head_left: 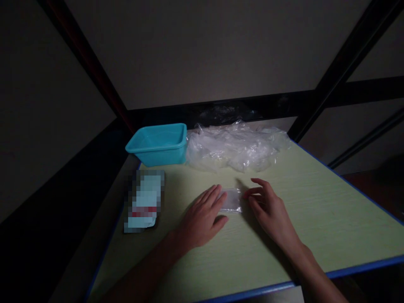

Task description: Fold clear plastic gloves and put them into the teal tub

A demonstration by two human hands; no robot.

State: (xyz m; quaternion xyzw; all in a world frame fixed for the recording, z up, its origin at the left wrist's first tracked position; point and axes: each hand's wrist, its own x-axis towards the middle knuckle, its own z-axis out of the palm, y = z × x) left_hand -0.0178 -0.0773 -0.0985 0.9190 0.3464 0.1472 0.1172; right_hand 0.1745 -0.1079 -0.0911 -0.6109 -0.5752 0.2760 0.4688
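A small clear plastic bag (232,199) lies flat on the pale green table (315,210), between my two hands. My left hand (202,219) rests palm down with its fingers stretched out, the fingertips pressing on the bag's left edge. My right hand (268,208) is beside the bag's right edge, fingers curled and pinching at that edge with thumb and forefinger.
A heap of clear plastic bags (236,145) lies at the back of the table. A turquoise plastic tub (159,144) stands to its left. A blurred-out flat object (144,202) lies at the left. The table has a blue rim (362,268). Dark frame bars run behind.
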